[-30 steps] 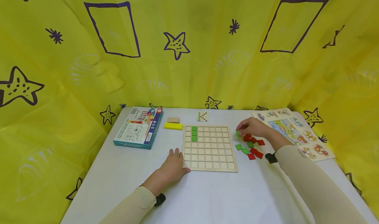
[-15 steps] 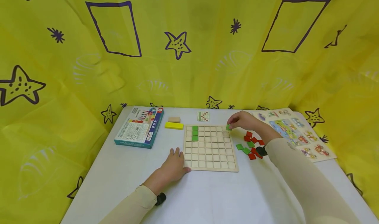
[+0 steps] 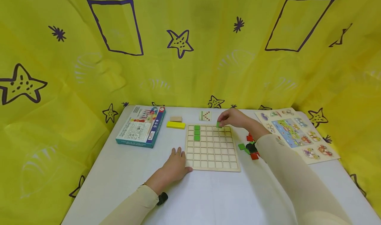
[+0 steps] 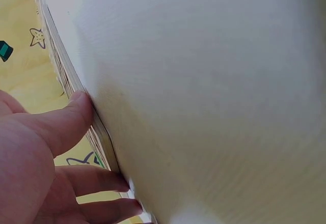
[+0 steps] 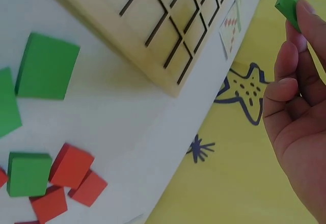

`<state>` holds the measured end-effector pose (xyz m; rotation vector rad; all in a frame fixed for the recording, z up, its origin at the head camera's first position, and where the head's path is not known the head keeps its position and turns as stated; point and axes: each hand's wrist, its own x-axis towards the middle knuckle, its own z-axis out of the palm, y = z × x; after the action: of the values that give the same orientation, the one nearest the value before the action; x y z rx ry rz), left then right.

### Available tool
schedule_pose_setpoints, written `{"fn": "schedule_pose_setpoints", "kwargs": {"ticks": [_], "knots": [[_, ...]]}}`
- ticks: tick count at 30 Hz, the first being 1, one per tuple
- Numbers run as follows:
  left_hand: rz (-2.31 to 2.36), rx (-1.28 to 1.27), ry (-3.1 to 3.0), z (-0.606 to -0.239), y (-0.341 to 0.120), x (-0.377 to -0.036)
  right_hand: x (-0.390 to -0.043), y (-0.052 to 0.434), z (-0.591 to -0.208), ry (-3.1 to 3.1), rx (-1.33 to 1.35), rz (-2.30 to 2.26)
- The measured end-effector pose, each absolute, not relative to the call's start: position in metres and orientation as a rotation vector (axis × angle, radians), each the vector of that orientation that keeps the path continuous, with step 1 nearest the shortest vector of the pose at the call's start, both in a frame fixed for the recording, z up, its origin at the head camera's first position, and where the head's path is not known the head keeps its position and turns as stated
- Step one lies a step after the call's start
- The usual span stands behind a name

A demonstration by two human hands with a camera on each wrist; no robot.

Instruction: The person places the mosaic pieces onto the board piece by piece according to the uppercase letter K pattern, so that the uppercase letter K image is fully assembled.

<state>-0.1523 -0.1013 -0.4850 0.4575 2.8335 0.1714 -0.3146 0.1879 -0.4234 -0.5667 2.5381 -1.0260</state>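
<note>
The wooden grid board (image 3: 212,149) lies on the table, with three green tiles (image 3: 197,132) set in a column near its upper left. At the board's left edge is my left hand (image 3: 173,166), fingers extended and thumb by the near corner. In the left wrist view its thumb (image 4: 71,117) touches the board's side. Between thumb and fingers my right hand (image 3: 235,118) pinches a green tile (image 5: 288,5) over the board's far edge, right of centre. The other fingers of that hand are curled in the right wrist view.
Red tiles (image 5: 72,165) and loose green tiles (image 5: 48,66) lie right of the board, partly behind the right wrist. Beyond it is a pattern card (image 3: 205,116). A yellow block (image 3: 175,125), a tan block (image 3: 176,119) and a box (image 3: 141,126) stand left; a picture puzzle (image 3: 293,132) lies right.
My right hand has carried the green tile leftward from beside the loose tiles to over the board's far edge. The left hand stays at the board's left edge.
</note>
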Motion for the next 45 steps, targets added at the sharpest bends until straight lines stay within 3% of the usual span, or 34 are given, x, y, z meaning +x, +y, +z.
{"fn": "schedule_pose_setpoints", "kwargs": {"ticks": [45], "knots": [[0.093,0.472,2.831,-0.481,-0.101,-0.154,-0.300,0.104,-0.466,2.411,-0.732,-1.033]]}}
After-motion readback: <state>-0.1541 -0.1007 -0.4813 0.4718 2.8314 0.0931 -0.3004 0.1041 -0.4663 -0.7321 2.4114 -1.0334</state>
